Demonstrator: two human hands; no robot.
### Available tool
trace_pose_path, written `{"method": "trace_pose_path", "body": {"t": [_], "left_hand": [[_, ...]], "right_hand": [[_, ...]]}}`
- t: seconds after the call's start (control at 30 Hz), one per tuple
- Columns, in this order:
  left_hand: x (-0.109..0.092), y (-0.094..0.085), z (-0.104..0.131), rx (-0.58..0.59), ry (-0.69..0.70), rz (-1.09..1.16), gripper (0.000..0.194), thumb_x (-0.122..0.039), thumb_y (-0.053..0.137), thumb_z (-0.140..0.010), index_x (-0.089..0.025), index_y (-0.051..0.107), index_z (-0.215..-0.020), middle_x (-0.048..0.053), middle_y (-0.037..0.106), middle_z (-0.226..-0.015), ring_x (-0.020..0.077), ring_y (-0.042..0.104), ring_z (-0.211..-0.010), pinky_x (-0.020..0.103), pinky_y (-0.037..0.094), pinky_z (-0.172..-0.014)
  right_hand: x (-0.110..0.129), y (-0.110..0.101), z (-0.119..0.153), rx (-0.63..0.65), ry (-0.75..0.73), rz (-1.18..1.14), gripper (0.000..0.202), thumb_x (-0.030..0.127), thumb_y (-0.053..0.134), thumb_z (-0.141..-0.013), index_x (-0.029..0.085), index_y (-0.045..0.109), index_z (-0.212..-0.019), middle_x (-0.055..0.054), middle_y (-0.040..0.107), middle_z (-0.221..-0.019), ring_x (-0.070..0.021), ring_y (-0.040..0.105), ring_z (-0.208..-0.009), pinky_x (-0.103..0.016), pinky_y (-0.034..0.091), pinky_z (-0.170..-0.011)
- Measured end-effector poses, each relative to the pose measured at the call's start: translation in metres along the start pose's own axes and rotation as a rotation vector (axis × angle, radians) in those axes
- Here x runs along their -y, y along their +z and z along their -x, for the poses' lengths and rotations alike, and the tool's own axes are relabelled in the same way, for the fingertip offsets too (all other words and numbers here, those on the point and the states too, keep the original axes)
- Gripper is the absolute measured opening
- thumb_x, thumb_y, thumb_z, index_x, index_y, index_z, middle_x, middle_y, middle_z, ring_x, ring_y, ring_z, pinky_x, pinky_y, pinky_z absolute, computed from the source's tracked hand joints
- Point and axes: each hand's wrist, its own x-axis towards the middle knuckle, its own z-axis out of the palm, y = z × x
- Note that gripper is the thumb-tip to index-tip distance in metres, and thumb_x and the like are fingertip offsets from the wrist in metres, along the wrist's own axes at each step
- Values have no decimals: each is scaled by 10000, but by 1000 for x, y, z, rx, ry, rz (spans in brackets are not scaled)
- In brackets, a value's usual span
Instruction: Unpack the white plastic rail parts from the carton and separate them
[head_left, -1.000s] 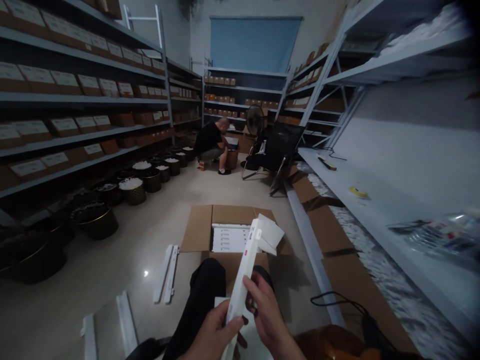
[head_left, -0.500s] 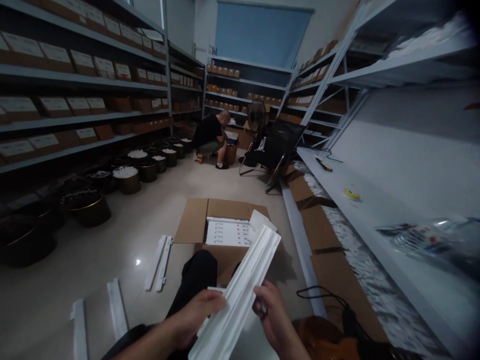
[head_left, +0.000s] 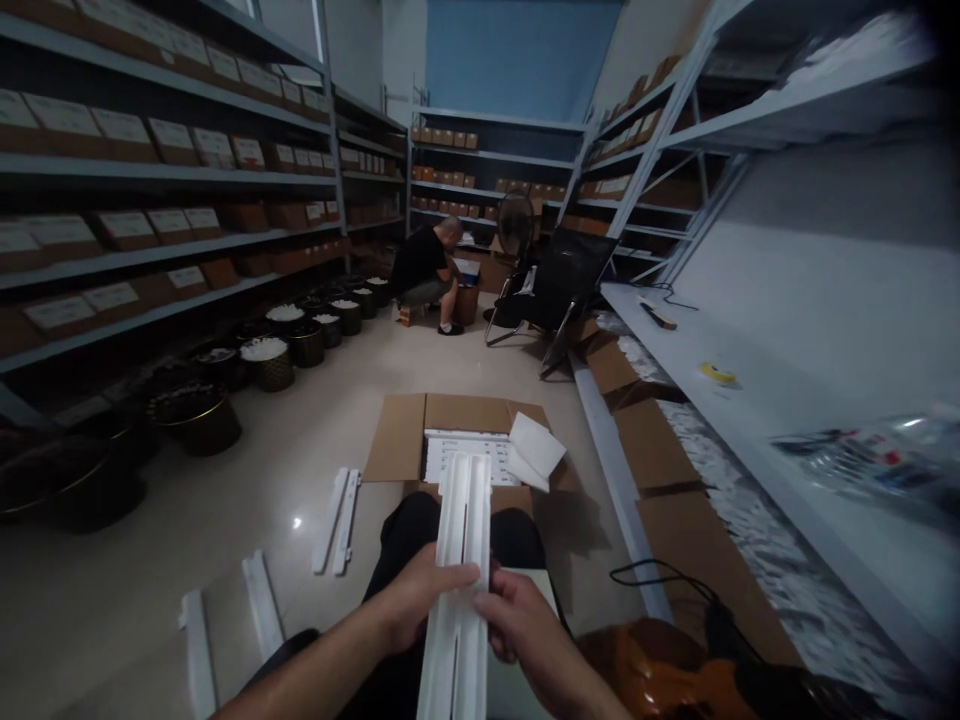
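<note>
Two long white plastic strips (head_left: 452,530) with raised edges lie side by side in my grasp, a narrow dark gap running between them. They point away from me over my lap. My left hand (head_left: 420,600) is closed around them from the left, its thumb lying across the top. From the right, my right hand (head_left: 525,620) is closed on their edge, thumb on the upper face and some fingers hidden. Just beyond the far ends stands an open cardboard box (head_left: 395,435) holding white printed packs (head_left: 435,462). White padded sheets (head_left: 536,450) rest at its right corner.
More white strips (head_left: 336,522) lie on the floor to the left. Pots (head_left: 270,368) with white pieces line the left shelves (head_left: 172,235). A person (head_left: 424,268) crouches ahead near a black chair (head_left: 574,275). A bench (head_left: 750,420) with tape (head_left: 718,373) runs along the right.
The strips have swung from a rightward slant to nearly straight ahead and sit lower. My right hand has come in against their edge. The view has shifted slightly left.
</note>
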Motion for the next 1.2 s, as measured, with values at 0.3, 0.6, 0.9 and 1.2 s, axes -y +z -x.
{"method": "trace_pose_path", "body": {"t": [0.3, 0.6, 0.9, 1.2], "left_hand": [[13, -21, -3, -132, -14, 126, 366, -165, 636, -632, -82, 652, -989, 161, 674, -950, 259, 646, -807, 366, 522, -678], [11, -19, -3, -114, -59, 150, 425, -137, 554, -645, -68, 625, -1058, 172, 679, -884, 269, 647, -759, 409, 520, -667], [19, -26, -6, -53, -22, 123, 440, -118, 518, -644, -68, 628, -1067, 145, 680, -833, 231, 638, -705, 368, 506, -684], [15, -22, -5, -51, -14, 134, 441, -97, 514, -605, -80, 635, -1028, 128, 678, -822, 233, 637, -738, 356, 502, -699]], "right_hand": [[-37, -12, -2, -101, 96, -817, 259, 172, 683, -628, 141, 675, -885, -56, 629, -906, -133, 577, -829, -224, 489, -705], [-20, -24, 8, -167, -81, -749, 318, 101, 697, -659, 140, 664, -973, -63, 636, -1013, -174, 592, -977, -287, 464, -922], [-1, -6, 9, -108, -184, -551, 393, 162, 697, -761, 220, 560, -1125, -60, 626, -1048, -85, 554, -749, -175, 447, -610], [-1, 2, 6, -103, -196, -534, 335, 199, 729, -723, 199, 576, -1021, -67, 615, -1016, -68, 459, -646, -188, 368, -547]]}}
